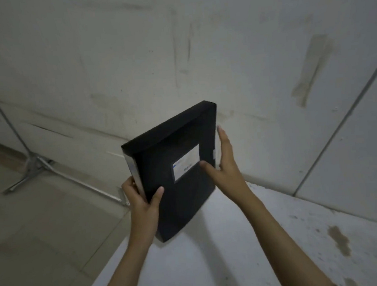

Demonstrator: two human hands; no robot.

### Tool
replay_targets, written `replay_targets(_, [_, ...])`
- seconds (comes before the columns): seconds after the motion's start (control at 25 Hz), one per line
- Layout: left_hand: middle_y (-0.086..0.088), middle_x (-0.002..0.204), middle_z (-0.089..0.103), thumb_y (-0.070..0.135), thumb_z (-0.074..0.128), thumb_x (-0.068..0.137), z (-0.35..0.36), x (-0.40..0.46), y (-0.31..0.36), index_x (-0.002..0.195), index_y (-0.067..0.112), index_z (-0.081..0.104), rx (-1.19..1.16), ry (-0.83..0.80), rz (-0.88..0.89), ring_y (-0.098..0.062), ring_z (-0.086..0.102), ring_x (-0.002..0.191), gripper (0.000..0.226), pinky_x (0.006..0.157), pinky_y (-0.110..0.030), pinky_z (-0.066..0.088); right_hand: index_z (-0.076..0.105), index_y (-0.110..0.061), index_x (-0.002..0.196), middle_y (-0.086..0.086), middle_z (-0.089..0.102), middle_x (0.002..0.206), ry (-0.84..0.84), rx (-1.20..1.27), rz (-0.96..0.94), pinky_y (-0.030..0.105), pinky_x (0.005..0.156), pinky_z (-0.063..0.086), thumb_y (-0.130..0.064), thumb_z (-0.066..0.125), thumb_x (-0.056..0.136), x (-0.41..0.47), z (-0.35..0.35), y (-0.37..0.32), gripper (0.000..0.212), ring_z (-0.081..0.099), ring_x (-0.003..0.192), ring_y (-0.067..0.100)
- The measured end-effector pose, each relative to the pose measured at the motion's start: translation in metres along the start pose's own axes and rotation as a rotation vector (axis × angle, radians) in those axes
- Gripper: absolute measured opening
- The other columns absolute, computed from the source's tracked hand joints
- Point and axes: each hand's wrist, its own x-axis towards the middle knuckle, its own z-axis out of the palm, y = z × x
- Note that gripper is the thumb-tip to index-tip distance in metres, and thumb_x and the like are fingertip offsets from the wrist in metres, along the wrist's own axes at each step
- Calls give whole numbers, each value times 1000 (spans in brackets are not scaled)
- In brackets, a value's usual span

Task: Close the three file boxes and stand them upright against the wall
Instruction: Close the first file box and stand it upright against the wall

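One black file box (172, 148) with a white label (186, 163) on its front is in view, closed and standing on end near the left corner of a white table (236, 252). It tilts back toward the wall (176, 53). My left hand (142, 200) grips its lower left edge, thumb on the front. My right hand (223, 162) holds its right side, thumb on the front near the label, fingers stretched up along the edge. The other file boxes are out of view.
A metal stand (30, 164) with spread legs is on the tiled floor at the left, and a thin metal bar runs along the wall's base. A brown stain (339, 239) marks the table at the right. A wall seam runs diagonally at the far right.
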Motion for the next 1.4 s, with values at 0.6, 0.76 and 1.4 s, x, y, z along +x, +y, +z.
replay_targets(0.6, [-3,121,30,-11,58,80,41,54,-67,123,-4,19,174,-2,-49,-13,39,112,59,91,-24,39,30,-40,138,-10,-20,156,-296,-204,-136,27,107,32,-13,70,78,56,59,31,77,6,139,-3])
replay_targets(0.76, [-4,115,33,-13,55,79,63,73,-69,121,-6,20,208,-45,-36,-16,41,104,55,90,-29,43,27,-38,139,-9,-24,155,-335,-283,-113,29,92,44,-16,73,76,81,42,39,80,10,123,-17])
replay_targets(1.4, [-28,123,49,19,53,89,88,107,-57,123,2,29,400,-227,-327,-45,52,109,45,92,-58,46,13,-48,140,-8,-26,155,-386,-620,91,62,103,36,-48,64,78,114,11,36,80,9,145,35])
